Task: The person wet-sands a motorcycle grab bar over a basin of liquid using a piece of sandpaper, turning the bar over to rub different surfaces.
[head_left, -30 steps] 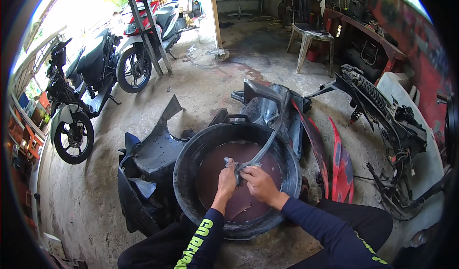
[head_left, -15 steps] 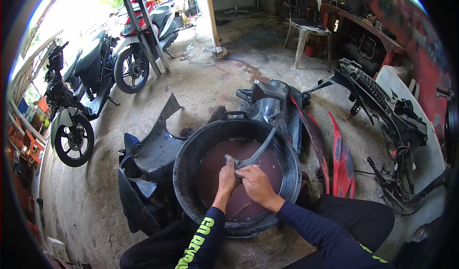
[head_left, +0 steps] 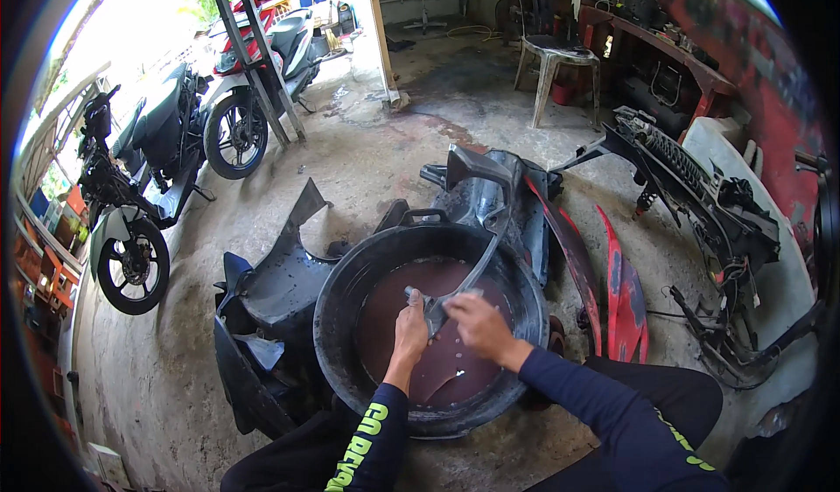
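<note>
Over a round black tub [head_left: 331,352] of murky reddish-brown water [head_left: 385,304], I hold a narrow, curved grey plastic motorcycle panel [head_left: 475,273]. My left hand [head_left: 409,330] is wrapped round its near end, thumb on top. The panel's thin arm slants up to the tub's far right rim. My right hand [head_left: 483,326] is beside the panel, just right of my left hand, its fingers curled and smeared by motion. Whatever those fingers hold is too blurred to make out.
Dark body panels [head_left: 289,282] lie left of the tub, more grey panels [head_left: 481,177] behind it. Red fairing strips [head_left: 623,291] and a stripped motorcycle frame [head_left: 700,195] are at right. Two motorcycles [head_left: 140,186] stand at left; a plastic chair [head_left: 556,46] is at the back.
My right hand has shifted slightly right and off the panel's near end. My left hand keeps its grip, and the panel has barely moved.
</note>
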Demonstrator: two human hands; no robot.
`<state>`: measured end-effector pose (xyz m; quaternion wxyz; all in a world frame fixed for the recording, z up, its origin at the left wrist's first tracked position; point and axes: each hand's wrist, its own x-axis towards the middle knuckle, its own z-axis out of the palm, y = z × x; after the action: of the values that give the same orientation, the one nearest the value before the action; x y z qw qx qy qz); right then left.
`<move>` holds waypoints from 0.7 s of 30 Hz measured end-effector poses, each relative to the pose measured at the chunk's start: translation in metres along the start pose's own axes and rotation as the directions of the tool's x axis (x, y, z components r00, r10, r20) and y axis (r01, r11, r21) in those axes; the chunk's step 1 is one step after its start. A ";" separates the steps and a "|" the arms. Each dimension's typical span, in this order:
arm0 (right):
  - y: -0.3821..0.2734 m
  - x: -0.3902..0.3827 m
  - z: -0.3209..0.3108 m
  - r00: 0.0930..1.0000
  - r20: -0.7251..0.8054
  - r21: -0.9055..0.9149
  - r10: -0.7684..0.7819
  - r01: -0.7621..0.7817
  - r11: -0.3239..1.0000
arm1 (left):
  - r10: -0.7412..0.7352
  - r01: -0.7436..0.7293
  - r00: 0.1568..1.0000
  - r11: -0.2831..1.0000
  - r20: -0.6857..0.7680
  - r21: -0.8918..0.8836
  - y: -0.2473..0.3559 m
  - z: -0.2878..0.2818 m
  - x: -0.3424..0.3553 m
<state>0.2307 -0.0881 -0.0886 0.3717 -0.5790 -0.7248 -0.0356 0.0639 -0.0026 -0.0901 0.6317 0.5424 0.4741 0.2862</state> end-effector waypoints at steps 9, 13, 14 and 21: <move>-0.010 0.004 0.000 0.992 0.058 0.048 -0.111 0.109 0.993 | 0.008 -0.008 1.000 1.000 -0.015 -0.019 -0.006 0.000 0.001; 0.018 0.009 -0.003 0.983 0.006 -0.022 0.184 -0.184 0.983 | 0.002 -0.002 1.000 1.000 -0.005 -0.019 0.005 0.012 -0.010; -0.009 0.007 0.004 0.995 0.013 -0.022 0.101 -0.101 0.995 | 0.003 -0.004 1.000 1.000 -0.011 -0.018 0.004 0.007 -0.009; -0.004 0.008 -0.006 0.985 -0.001 -0.028 0.175 -0.175 0.984 | -0.007 0.005 1.000 0.996 -0.015 -0.088 0.000 0.002 -0.010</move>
<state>0.2295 -0.0863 -0.0779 0.3650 -0.6454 -0.6709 -0.0126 0.0624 -0.0120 -0.0872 0.6520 0.5106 0.4676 0.3090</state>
